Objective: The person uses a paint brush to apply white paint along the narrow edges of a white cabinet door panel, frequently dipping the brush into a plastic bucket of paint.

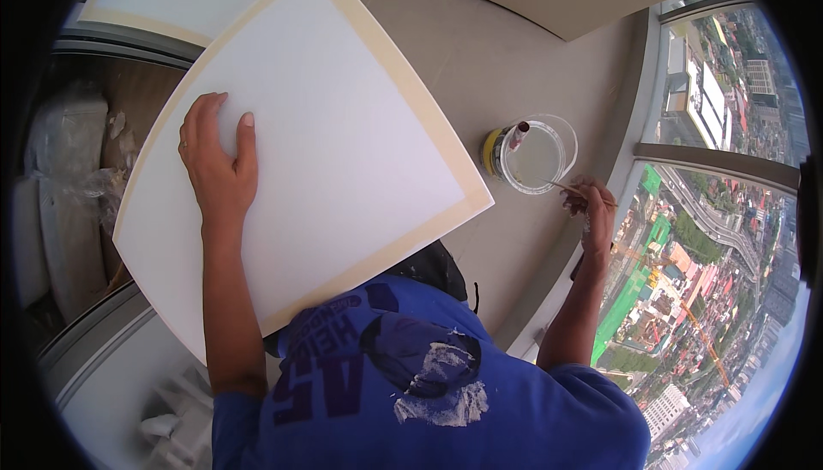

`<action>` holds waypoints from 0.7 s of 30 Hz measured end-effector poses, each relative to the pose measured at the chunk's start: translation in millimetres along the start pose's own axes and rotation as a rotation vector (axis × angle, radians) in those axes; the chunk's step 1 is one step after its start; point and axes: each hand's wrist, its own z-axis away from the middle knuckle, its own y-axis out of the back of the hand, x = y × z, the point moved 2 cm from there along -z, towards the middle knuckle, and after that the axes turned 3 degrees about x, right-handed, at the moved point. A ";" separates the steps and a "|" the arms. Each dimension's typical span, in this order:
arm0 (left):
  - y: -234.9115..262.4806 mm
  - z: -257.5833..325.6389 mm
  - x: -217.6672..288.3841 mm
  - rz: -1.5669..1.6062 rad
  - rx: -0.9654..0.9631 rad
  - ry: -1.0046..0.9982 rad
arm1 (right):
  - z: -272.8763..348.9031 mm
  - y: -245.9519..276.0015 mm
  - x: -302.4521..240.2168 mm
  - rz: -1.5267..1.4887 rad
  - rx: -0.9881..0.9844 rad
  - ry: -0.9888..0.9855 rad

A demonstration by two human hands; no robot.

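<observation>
On the white panel (326, 144), the left hand (219, 161) is pressed flat, fingers spread. A thin stick (573, 187) is pinched in the right hand (593, 213) beside the clear container (538, 157). The panel is judged stiff, light and best steadied near its tan border.

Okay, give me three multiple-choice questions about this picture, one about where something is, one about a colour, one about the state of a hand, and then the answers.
1. Where does the left hand rest?
A. flat on the white board
B. inside the clear tub
C. on the window frame

2. What colour is the person's shirt?
A. red
B. blue
C. green

3. What is the right hand doing?
A. lying open and empty
B. gripping a thin stick
C. pressing the board

Answers: 1 A, its palm and fingers lie spread on the board. 2 B, the fabric is blue. 3 B, its fingers close on the stick that reaches into the tub.
</observation>
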 end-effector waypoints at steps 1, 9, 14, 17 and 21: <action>-0.6 -0.3 0.8 -0.006 -0.002 0.001 | 2.0 -9.4 -21.3 -0.169 -0.048 0.008; -7.7 0.9 1.9 -0.032 -0.044 -0.011 | 16.3 -76.7 -136.9 -0.192 -0.421 0.368; -12.2 -0.3 4.1 -0.010 -0.038 -0.019 | 13.6 -99.8 -174.7 -0.044 -0.491 0.604; -14.0 -2.2 5.5 0.001 -0.042 -0.036 | 8.9 -103.4 -184.3 0.045 -0.494 0.589; -15.2 -2.5 5.7 -0.002 -0.047 -0.041 | 4.2 -110.9 -186.6 0.088 -0.485 0.601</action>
